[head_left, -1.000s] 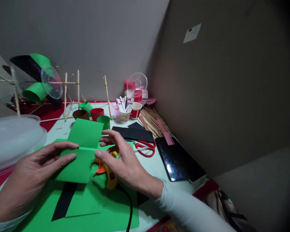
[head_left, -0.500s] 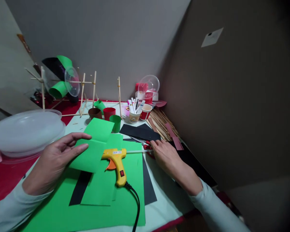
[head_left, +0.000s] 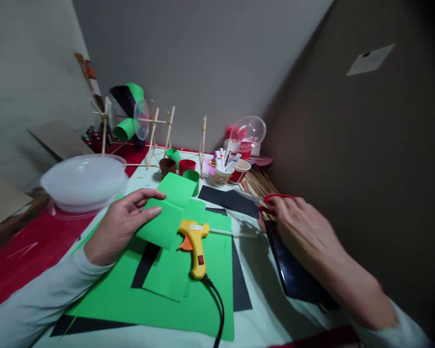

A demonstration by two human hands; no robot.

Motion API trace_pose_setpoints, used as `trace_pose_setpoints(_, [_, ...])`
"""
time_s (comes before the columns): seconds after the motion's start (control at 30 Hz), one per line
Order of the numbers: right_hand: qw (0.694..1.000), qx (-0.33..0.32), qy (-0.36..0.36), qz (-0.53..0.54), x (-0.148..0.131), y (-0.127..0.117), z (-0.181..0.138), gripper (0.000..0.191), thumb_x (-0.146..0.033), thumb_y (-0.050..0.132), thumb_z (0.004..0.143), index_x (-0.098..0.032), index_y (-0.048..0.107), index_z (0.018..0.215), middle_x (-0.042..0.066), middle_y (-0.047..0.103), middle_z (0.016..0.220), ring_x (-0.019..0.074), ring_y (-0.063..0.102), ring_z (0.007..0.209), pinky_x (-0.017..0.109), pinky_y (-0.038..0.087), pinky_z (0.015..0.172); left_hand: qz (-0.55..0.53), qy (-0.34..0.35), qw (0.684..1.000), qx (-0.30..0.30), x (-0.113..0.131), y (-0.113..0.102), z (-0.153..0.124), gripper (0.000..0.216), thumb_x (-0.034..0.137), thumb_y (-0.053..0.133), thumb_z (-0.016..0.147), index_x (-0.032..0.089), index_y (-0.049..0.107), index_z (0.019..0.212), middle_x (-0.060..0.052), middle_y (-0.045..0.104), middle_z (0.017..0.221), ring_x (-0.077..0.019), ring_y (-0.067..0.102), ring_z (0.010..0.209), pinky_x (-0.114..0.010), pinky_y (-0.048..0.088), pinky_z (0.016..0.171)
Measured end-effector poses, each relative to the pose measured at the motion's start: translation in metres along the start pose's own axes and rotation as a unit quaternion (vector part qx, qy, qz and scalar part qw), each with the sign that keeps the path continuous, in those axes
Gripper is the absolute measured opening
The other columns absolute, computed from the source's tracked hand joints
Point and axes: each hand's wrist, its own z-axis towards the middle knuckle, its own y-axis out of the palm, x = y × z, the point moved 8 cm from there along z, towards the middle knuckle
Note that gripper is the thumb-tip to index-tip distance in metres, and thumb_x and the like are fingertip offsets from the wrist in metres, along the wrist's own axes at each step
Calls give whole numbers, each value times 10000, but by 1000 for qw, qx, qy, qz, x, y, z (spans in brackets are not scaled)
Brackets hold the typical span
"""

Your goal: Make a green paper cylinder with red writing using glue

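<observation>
My left hand (head_left: 125,220) holds a folded piece of green paper (head_left: 168,210), thumb on top and fingers along its left edge, just above the large green sheets (head_left: 159,299) on the table. My right hand (head_left: 304,227) is lifted at the right and grips red-handled scissors (head_left: 271,200), fingers closed around the handles, blades pointing left. A yellow glue gun (head_left: 195,244) with a black cord lies on the green sheets between my hands, touched by neither.
Black paper pieces (head_left: 228,199) lie behind the glue gun. A dark tablet (head_left: 297,280) sits under my right forearm. Paper cups (head_left: 177,166), a marker cup (head_left: 222,175), wooden sticks (head_left: 259,183), a stick frame (head_left: 155,133) and a clear plastic lidded dish (head_left: 83,181) stand further back and left.
My right hand left the green paper, reached right to the red scissors and has lifted them off the table. My left hand keeps hold of the folded green paper. The camera turned right.
</observation>
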Motion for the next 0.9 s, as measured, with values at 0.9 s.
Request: trace_pose_setpoints(0.9, [871,-8,20,491,-60,12,-23,431,-480,698,835,-371,644,1248,-4,749,1206,246,740,1065,281,642,829,-23,67,997,11,16,-11,-8,292,334,790,820,397,748,1102,35,722,954,-100,656,817,-102,529,668])
